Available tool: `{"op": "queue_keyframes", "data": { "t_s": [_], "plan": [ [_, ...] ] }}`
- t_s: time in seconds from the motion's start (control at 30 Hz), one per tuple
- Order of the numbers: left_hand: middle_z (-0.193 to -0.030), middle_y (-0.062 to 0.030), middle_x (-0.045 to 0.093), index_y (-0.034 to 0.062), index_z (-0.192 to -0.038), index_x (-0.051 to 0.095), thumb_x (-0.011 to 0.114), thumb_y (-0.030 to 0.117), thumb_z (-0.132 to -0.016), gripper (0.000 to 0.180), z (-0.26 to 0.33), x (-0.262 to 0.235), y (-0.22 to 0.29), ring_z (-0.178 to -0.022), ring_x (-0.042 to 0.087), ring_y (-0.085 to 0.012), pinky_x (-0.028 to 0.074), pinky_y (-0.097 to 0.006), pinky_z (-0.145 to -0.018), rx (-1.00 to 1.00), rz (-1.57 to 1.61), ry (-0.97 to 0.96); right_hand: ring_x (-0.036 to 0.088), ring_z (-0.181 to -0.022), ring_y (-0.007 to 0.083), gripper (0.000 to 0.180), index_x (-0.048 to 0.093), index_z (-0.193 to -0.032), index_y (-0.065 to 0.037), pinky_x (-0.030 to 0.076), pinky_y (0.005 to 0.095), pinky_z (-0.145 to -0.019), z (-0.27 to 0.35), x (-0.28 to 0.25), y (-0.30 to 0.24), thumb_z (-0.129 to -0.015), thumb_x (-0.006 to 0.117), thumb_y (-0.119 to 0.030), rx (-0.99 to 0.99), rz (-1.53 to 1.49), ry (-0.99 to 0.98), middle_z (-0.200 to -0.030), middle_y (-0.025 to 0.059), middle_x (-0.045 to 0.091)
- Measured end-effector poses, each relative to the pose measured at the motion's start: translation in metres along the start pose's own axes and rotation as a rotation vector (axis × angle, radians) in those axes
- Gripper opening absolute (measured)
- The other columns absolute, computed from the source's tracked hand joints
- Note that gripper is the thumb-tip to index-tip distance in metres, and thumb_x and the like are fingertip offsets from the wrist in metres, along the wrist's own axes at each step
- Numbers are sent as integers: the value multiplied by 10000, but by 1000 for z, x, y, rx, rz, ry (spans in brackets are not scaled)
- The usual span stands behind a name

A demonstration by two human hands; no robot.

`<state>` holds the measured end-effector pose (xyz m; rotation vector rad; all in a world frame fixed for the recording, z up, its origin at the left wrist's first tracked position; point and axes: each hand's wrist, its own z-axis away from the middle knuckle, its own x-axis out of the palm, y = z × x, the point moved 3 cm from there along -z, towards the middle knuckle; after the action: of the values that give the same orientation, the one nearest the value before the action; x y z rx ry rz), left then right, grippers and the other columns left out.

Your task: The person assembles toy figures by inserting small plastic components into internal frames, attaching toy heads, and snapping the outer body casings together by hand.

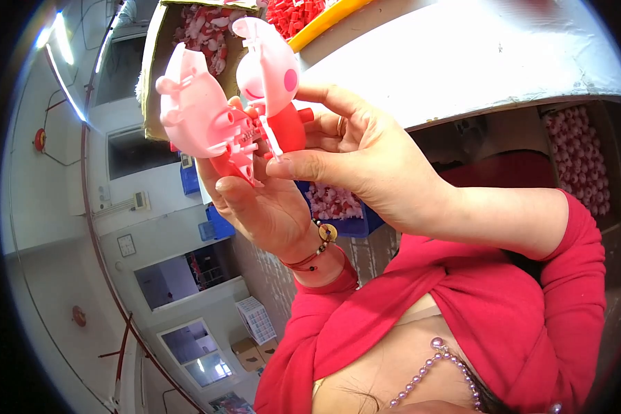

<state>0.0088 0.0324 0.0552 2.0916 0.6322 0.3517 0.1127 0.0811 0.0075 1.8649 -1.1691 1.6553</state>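
Observation:
My left hand (259, 214), a corded bracelet at its wrist, is closed around one half of a plastic toy figure (196, 114). That half has a pale pink head and red lower body, its inner side with small pegs turned toward the other half. Between thumb and fingers, my right hand (372, 155) grips the second toy figure half (276, 76), pink-headed with a darker round cheek and a red body. The two halves are held up close side by side, apart at the top. Small parts between them, near a spring-like piece, are partly hidden.
A white-topped table (462, 62) spreads beyond my hands. On it, a cardboard box (152, 83) holds pink parts, beside a yellow-edged tray (331, 24) of red pieces. Below are a blue bin (366, 224) of pink parts and, at right, a box of pink-and-white pieces (576, 159).

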Motion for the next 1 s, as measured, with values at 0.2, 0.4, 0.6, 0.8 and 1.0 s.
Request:
{"op": "queue_keyframes", "data": {
  "t_s": [0.2,0.4,0.6,0.8,1.0],
  "plan": [
    [-1249,-203,522,-21,-1326,401,644,347,-855,646,0,1,1,-1097,567,-295,454,-420,-974,12,64,-36,608,-945,123,565,455,-1256,-12,466,270,-874,0,1,0,-768,733,-65,-31,16,3,-989,91,661],
    [-1259,-188,522,-20,-1328,402,643,324,-858,630,-1,3,1,-1099,565,-290,451,-422,-977,27,80,-12,606,-944,124,554,466,-1248,-23,460,272,-881,-1,2,2,-766,736,-66,-35,7,-1,-1001,88,659],
    [-1254,-171,530,-7,-1314,427,641,270,-863,571,0,-1,-3,-1094,567,-284,478,-416,-953,-8,149,-13,605,-947,125,553,469,-1249,-30,462,272,-879,-1,3,-1,-766,736,-65,-20,9,14,-1013,93,656],
    [-1254,-170,531,11,-1306,447,649,264,-858,553,1,0,-1,-1087,573,-275,512,-412,-911,-27,140,-15,605,-952,128,546,469,-1246,-29,464,274,-879,-1,3,1,-770,732,-65,-34,36,23,-1017,94,654],
    [-1252,-168,532,17,-1303,453,647,267,-859,546,0,4,-3,-1085,575,-268,521,-406,-898,-9,99,-74,603,-963,132,542,471,-1241,-29,464,279,-881,-2,0,1,-771,734,-79,-36,64,24,-1021,96,652]
  ]
}}
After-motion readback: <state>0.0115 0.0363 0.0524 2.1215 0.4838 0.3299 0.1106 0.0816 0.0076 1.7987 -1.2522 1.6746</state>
